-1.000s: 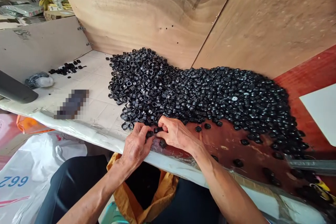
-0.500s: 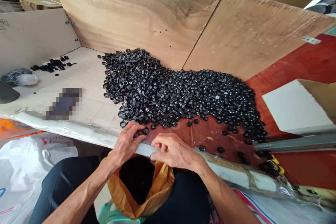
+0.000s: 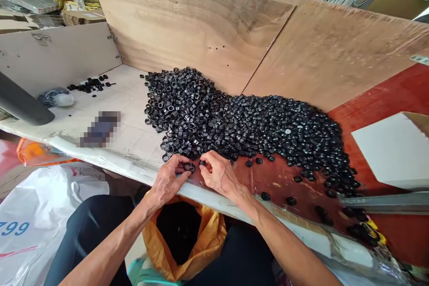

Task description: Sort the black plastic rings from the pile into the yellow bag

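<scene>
Now the right hand (image 3: 217,173) has moved up from the table edge to the near side of the pile of black rings (image 3: 234,129). Its fingertips (image 3: 205,165) are almost closed beside one ring, and the left hand (image 3: 166,182) is half curled at others on the red board (image 3: 278,183); I cannot tell if either grips.

A heap of small rings (image 3: 241,129) lies on the bench (image 3: 127,143) against plywood boards (image 3: 201,22).

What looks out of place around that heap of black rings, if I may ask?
One pale-centred piece sits in the heap of black rings, unlike its dark neighbours. A few stray rings lie apart on the red board.
</scene>
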A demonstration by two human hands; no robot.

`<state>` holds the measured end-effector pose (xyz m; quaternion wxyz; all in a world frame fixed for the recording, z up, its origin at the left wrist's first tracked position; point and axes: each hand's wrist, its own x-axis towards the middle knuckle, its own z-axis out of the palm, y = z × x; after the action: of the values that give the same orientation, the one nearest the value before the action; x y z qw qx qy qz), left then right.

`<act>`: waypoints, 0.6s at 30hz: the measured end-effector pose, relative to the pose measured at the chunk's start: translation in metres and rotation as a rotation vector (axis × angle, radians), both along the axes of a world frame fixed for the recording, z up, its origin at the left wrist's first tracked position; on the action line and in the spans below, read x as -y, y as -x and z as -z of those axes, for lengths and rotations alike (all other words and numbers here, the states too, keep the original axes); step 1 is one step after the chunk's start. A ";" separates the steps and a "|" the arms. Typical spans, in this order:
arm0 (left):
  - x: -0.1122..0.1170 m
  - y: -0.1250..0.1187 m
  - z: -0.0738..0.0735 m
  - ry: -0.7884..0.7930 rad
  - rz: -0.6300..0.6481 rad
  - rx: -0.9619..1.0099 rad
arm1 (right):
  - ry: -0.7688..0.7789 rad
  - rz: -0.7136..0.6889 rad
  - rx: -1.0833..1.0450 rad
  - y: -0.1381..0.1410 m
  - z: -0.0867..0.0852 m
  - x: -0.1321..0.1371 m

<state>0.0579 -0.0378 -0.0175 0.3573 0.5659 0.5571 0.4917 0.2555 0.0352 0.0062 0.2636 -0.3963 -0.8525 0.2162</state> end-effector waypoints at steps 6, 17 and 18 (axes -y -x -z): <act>-0.001 -0.001 0.002 -0.034 -0.016 -0.037 | 0.785 -0.132 -0.488 0.004 -0.005 -0.006; 0.000 -0.005 -0.006 -0.013 -0.067 -0.050 | 0.559 -0.083 -0.488 0.008 0.008 -0.004; 0.000 -0.005 -0.006 -0.011 -0.073 -0.055 | 0.540 -0.086 -0.504 0.007 0.007 -0.003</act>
<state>0.0631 -0.0379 -0.0115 0.3207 0.5605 0.5842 0.4917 0.2482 0.0385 -0.0005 0.3419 -0.3499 -0.6889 0.5349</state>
